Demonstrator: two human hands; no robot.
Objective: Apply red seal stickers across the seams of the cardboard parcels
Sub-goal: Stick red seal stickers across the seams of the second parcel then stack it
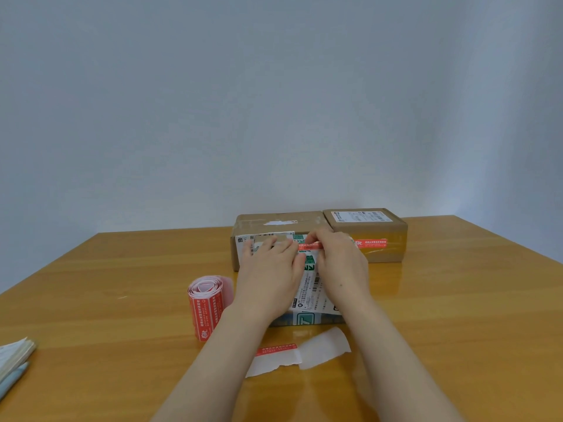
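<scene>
Sticker going on: red seal sticker (310, 246) spans the far top edge of the near parcel (316, 287). Left hand (271, 266) lies flat, fingers together, pressing its left end; right hand (338, 263) pinches the other end. Risk I see: an uneven pull creases it or lands it off-seam. Green label print and barcode: I cannot read them, nor the sticker roll (207, 306).

Nearest parcel (315, 287), red seal sticker (310, 246) across top, roll (207, 306) beside
</scene>
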